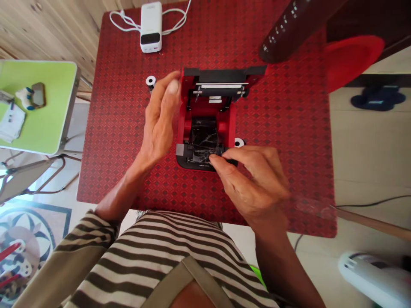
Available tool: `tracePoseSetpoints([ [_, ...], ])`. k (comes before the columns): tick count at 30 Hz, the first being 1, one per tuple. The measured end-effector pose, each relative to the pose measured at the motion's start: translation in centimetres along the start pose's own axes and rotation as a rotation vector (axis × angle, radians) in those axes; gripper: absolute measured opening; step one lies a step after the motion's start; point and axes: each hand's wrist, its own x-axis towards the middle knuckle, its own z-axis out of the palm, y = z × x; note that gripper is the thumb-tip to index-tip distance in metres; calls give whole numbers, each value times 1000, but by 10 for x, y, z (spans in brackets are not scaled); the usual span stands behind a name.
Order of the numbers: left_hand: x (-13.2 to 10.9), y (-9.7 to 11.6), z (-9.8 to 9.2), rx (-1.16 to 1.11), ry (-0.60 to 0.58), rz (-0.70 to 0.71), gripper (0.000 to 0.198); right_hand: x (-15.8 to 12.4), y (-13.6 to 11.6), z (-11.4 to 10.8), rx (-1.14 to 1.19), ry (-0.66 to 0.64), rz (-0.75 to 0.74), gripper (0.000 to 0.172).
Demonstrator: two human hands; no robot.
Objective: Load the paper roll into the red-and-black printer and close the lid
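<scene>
Open red-and-black thermal printer (231, 124) set on red patterned surface (289, 107), crinkled black film (205, 139) inside pinched in right hand (257, 182), raised lid (224, 76) touched by left hand (160, 117), whose grip cannot be told.

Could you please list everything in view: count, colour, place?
Open device: 1, red and black, centre
Crinkled sheet: 1, black, inside device
Small rolls: 2, white ends, left and right of device
Power bank, cabled: 1, white, table's far left
Patterned table: 1, red, centre
Second table: 1, green, left, holding items
Cylinder: 1, dark, upper right
Curved object: 1, red, right
Footwear: count unclear, dark, right floor
Rounded casing: 1, white, lower right
Shirt: 1, dark stripes, bottom
Left hand: 1, bare, at device's left
Right hand: 1, bare, at sheet
</scene>
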Motion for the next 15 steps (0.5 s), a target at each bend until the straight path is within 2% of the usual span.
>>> tracePoseSetpoints([
  [3,24,9,12,0,49,-12,77,-1,1,3,-14,5,-45,27],
  [7,40,11,14,-24,54,-22,73,0,2,3,2,-27,-18,28],
  [11,38,1,4,17,10,-53,63,1,0,1,-14,-76,11,27],
  [15,22,-13,-10,69,-29,-28,54,4,-4,-2,-85,-111,-23,24],
])
